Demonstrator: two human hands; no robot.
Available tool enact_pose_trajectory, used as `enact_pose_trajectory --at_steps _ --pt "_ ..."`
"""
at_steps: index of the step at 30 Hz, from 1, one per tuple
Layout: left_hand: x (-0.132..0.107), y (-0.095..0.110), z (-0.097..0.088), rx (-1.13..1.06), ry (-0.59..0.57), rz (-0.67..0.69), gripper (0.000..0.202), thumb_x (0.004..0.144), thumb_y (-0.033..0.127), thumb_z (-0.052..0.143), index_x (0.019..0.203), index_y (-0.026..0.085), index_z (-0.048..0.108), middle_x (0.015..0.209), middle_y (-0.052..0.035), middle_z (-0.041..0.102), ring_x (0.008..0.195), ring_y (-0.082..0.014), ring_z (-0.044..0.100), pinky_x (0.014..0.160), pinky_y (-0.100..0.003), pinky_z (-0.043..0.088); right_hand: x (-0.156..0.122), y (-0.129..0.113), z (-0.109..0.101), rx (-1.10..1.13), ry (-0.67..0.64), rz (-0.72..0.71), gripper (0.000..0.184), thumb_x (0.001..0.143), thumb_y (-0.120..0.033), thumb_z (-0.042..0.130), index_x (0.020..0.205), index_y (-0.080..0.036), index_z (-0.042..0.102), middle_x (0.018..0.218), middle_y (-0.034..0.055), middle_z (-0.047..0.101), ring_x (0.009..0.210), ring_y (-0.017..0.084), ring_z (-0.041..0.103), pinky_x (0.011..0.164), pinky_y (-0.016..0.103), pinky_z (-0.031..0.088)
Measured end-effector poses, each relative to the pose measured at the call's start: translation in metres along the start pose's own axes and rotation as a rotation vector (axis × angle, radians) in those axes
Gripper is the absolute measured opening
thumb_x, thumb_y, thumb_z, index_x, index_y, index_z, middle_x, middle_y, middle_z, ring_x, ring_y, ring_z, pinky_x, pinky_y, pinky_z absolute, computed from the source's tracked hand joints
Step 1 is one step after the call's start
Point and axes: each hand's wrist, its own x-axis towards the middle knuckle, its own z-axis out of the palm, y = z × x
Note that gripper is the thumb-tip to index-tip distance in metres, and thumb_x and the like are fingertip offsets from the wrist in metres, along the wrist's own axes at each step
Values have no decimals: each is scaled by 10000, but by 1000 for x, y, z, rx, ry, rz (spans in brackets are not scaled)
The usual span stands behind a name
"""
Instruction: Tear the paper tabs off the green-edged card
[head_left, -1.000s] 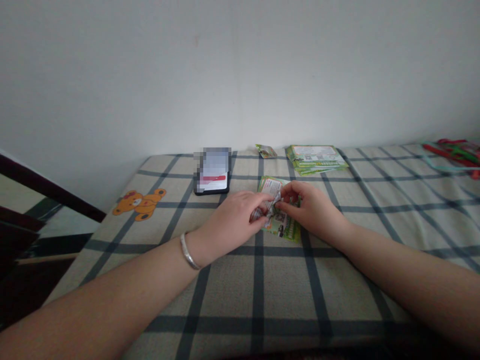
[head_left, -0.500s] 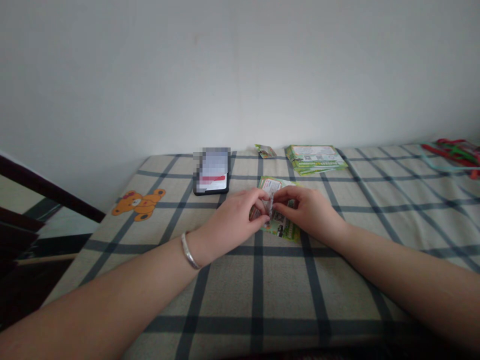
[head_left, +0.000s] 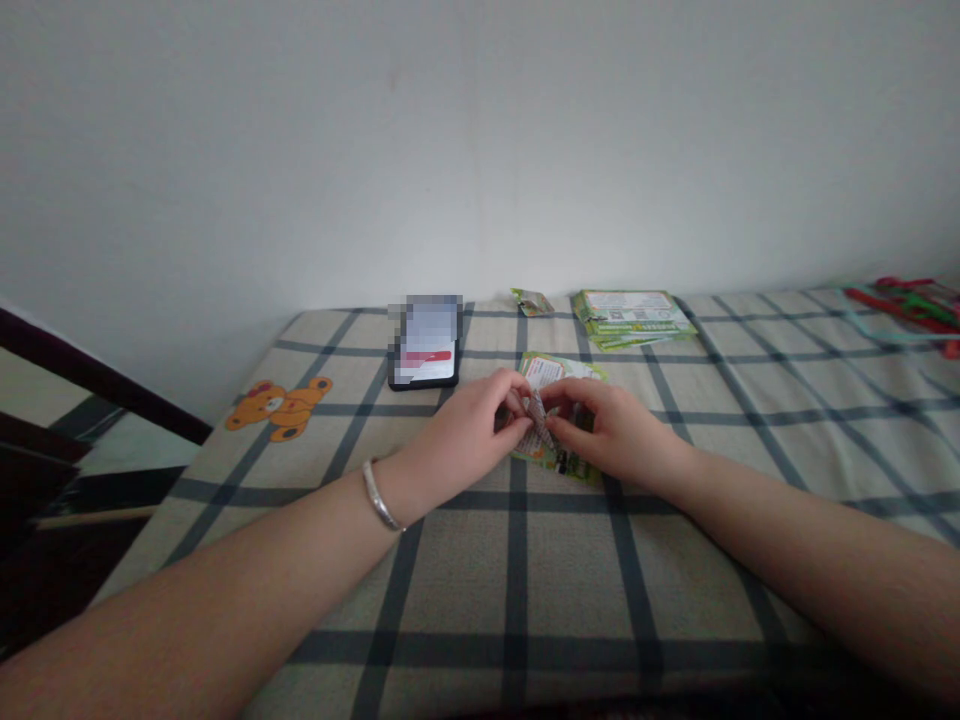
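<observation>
Both my hands meet at the middle of a checked cloth surface (head_left: 525, 570). My left hand (head_left: 465, 435), with a silver bangle on its wrist, pinches a small crumpled piece of printed paper (head_left: 537, 416). My right hand (head_left: 607, 425) pinches the same piece from the other side. Under the hands lies a flat green printed leaflet (head_left: 559, 372), partly hidden by my fingers.
A black phone (head_left: 425, 343) lies face up behind my left hand. A stack of green leaflets (head_left: 631, 316) and a small folded scrap (head_left: 532, 301) sit near the wall. Red and green items (head_left: 911, 305) lie at far right. A bear print (head_left: 281, 407) marks the cloth's left edge.
Both hands have drawn closer together over the leaflet and turned the small paper piece between the fingertips. The arms have barely shifted.
</observation>
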Motion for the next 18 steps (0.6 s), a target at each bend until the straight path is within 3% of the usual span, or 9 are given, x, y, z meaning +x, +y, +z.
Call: enact_pose_trajectory --at_steps 12,18 --pt "1 2 -1 172 -28 86 97 852 150 575 931 196 543 867 -9 597 829 -169 560 738 -306 445 1 6 0 142 -85 32 237 778 -101 514 928 -194 672 864 8 703 787 141 622 716 266 478" --pt "1 2 -2 216 -21 116 71 848 141 570 882 194 537 842 -3 593 806 -165 561 704 -293 432 1 5 -1 111 -66 95 158 782 -167 549 858 -192 684 802 9 707 709 141 621 647 264 476"
